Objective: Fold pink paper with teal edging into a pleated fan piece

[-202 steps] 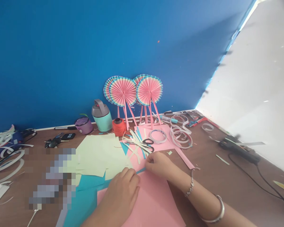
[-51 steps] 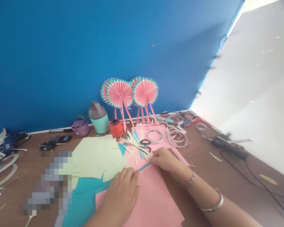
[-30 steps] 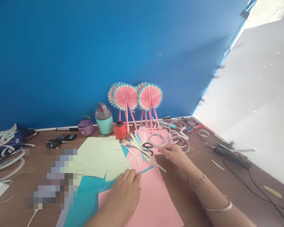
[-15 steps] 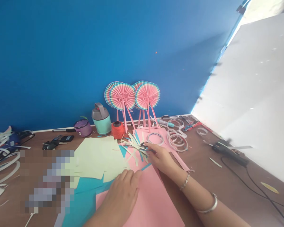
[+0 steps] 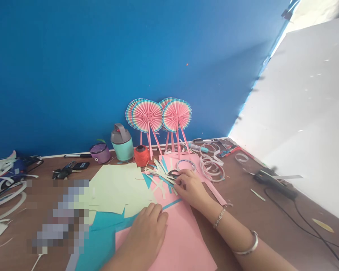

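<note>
My left hand (image 5: 147, 229) lies flat on a sheet of pink paper (image 5: 183, 241), with its fingers close together and slightly bent. Curled fingers of my right hand (image 5: 192, 190) close at the black handles of scissors (image 5: 173, 173), partly hidden by the fingers. The scissors lie among cut paper strips (image 5: 159, 175) in pale green and blue. Under and beside the pink sheet is blue paper (image 5: 101, 233). Pale green sheets (image 5: 115, 188) are spread to the left of the strips.
Round pink paper fans (image 5: 147, 116) lean on the blue wall. Before them stand a turquoise flask (image 5: 122, 148), red string spool (image 5: 141, 156) and purple cup (image 5: 100, 153). Tape rolls (image 5: 211, 169) lie at right, near a glue gun (image 5: 275, 184) with its cord. Keys (image 5: 63, 171) lie at left.
My right hand has shifted slightly right and toward me, its fingers more curled at the scissors handles. My left hand stays on the pink paper. The view has moved slightly.
</note>
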A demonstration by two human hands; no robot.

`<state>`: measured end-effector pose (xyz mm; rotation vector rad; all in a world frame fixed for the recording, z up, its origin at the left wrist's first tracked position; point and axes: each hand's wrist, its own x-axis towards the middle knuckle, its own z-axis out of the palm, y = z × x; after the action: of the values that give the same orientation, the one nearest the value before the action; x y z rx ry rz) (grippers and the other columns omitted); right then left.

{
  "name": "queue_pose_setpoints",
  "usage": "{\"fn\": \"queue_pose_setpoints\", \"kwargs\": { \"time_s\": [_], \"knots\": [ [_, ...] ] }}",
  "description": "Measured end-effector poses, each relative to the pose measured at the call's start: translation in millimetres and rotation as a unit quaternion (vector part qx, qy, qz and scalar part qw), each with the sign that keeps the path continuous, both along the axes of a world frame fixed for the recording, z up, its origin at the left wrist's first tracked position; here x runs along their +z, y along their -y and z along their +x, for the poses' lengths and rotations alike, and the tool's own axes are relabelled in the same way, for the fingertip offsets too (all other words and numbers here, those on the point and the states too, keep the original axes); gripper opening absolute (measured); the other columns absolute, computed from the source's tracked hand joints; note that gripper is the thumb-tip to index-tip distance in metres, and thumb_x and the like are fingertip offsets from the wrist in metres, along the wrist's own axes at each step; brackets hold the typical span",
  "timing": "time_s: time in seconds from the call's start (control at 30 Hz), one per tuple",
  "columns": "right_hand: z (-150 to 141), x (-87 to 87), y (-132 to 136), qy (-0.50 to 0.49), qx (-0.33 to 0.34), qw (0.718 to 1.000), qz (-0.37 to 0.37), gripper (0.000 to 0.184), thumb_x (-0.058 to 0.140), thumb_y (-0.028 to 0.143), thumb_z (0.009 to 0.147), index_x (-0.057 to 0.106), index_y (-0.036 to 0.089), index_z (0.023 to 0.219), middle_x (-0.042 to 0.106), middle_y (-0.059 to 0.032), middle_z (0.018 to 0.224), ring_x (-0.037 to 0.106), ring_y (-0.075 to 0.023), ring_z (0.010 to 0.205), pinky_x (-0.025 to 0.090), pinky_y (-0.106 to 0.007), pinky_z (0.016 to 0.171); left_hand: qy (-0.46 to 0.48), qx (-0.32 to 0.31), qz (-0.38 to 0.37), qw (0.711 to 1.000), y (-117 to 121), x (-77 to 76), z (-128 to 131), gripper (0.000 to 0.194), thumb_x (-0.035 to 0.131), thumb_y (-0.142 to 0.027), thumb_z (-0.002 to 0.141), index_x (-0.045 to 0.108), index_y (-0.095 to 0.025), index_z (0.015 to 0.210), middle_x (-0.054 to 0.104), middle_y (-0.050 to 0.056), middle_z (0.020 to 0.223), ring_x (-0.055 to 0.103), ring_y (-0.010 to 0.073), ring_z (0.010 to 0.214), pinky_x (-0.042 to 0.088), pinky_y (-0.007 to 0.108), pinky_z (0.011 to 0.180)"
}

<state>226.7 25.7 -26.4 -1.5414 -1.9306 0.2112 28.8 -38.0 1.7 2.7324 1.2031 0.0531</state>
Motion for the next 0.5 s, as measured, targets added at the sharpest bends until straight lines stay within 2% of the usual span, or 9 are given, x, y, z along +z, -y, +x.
{"fn": "queue_pose_setpoints", "kwargs": {
  "time_s": [0.17, 0.33, 0.4, 0.5],
  "knots": [
    [-2, -4.3, -3, 0.005, 0.001, 1.0, 0.007, 0.017, 0.053, 0.006, 0.073, 0.057, 0.018, 0.061, 0.06, -0.0102, 0.098, 0.053, -0.0264, 0.106, 0.042, -0.038, 0.084, 0.034, -0.013, 0.022, 0.999, 0, -4.5, -1, 0.029, 0.038, -0.009, 0.087, 0.058, -0.017, 0.106, 0.059, 0.009, 0.1, 0.054, 0.0235, 0.091, 0.049, 0.04, 0.078],
    [2, 7.9, 2, -0.064, 0.016, 0.997, 0.038, 0.013, 0.053, 0.011, 0.078, 0.058, 0.019, 0.069, 0.062, -0.0073, 0.088, 0.056, -0.0224, 0.09, 0.042, -0.036, 0.079, 0.13, 0.002, 0.043, 0.991, -4, -8.0, -7, 0.039, 0.041, -0.013, 0.087, 0.051, -0.023, 0.123, 0.056, 0.009, 0.118, 0.051, 0.0246, 0.106, 0.047, 0.042, 0.088],
    [0, 17.0, 9, -0.09, 0.07, 0.993, 0.028, 0.012, 0.051, 0.014, 0.082, 0.058, 0.02, 0.074, 0.063, -0.004, 0.078, 0.056, -0.0187, 0.078, 0.042, -0.033, 0.075, 0.178, 0.04, 0.075, 0.98, -7, -9.5, -11, 0.047, 0.04, -0.013, 0.088, 0.041, -0.025, 0.134, 0.05, 0.01, 0.129, 0.045, 0.0256, 0.117, 0.042, 0.044, 0.096],
    [-7, 28.4, 21, -0.088, 0.185, 0.979, 0.02, 0.015, 0.048, 0.016, 0.086, 0.059, 0.02, 0.077, 0.064, -0.0035, 0.076, 0.055, -0.0173, 0.075, 0.041, -0.032, 0.074, 0.212, 0.077, 0.126, 0.966, -12, -7.8, -18, 0.055, 0.04, -0.017, 0.09, 0.027, -0.026, 0.142, 0.034, 0.01, 0.145, 0.027, 0.0279, 0.133, 0.032, 0.047, 0.105]
  ]
}}
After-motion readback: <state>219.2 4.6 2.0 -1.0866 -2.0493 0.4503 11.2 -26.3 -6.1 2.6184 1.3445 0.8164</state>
